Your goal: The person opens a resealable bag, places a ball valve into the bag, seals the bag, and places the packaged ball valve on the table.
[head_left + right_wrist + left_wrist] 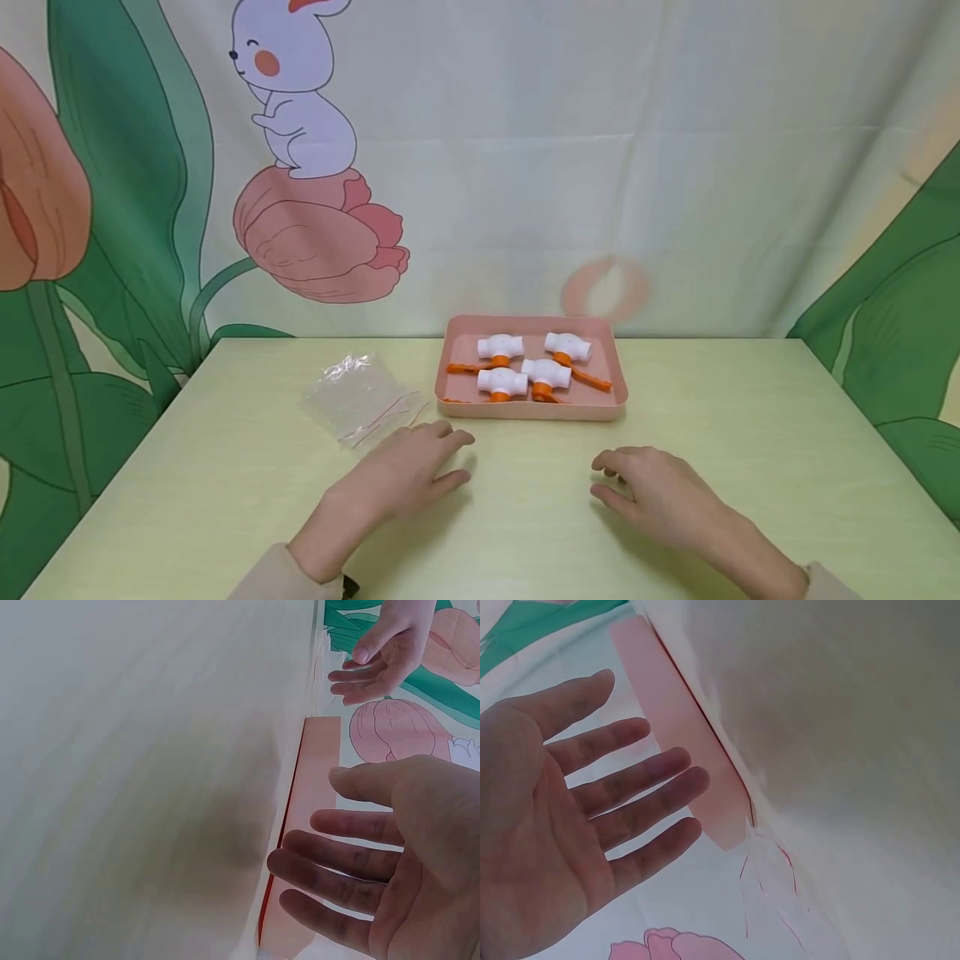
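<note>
Currently, we see a bare left hand (412, 467) at lower centre and a bare right hand (663, 500) at lower right, both holding nothing, fingers loosely spread and thumbs apart, over a pale yellow-green tabletop (540, 525). Just right of centre, four white plastic valves with orange levers (546, 372) lie inside a shallow pink rectangular tray (532, 412), and left of it rests a clear plastic zip bag with a red seal line (356, 398). With every visible valve in the tray, we judge no handling under way, though we cannot tell whether it is unstarted or finished.
</note>
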A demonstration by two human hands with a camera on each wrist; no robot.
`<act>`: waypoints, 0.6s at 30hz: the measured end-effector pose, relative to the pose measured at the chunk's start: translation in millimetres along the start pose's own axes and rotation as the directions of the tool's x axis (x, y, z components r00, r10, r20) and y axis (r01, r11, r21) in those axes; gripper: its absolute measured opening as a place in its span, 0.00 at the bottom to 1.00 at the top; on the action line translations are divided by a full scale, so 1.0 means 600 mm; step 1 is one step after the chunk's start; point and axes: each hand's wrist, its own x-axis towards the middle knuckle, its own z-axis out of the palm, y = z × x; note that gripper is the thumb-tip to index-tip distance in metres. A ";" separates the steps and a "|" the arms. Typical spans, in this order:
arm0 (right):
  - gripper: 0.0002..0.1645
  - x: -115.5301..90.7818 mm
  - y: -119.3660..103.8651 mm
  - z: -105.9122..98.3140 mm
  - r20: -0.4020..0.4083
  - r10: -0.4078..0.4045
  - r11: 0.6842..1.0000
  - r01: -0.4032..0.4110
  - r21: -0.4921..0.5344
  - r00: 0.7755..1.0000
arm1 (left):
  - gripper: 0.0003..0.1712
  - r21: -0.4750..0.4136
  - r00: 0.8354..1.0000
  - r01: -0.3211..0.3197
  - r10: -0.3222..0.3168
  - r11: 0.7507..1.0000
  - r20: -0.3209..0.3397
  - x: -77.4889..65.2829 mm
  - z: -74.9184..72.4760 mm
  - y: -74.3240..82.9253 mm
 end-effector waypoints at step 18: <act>0.08 0.000 0.005 -0.006 0.030 0.022 1.000 -0.022 -0.005 0.999 | 0.25 0.005 0.987 0.110 -0.109 0.994 -0.121 -0.016 -0.029 -0.045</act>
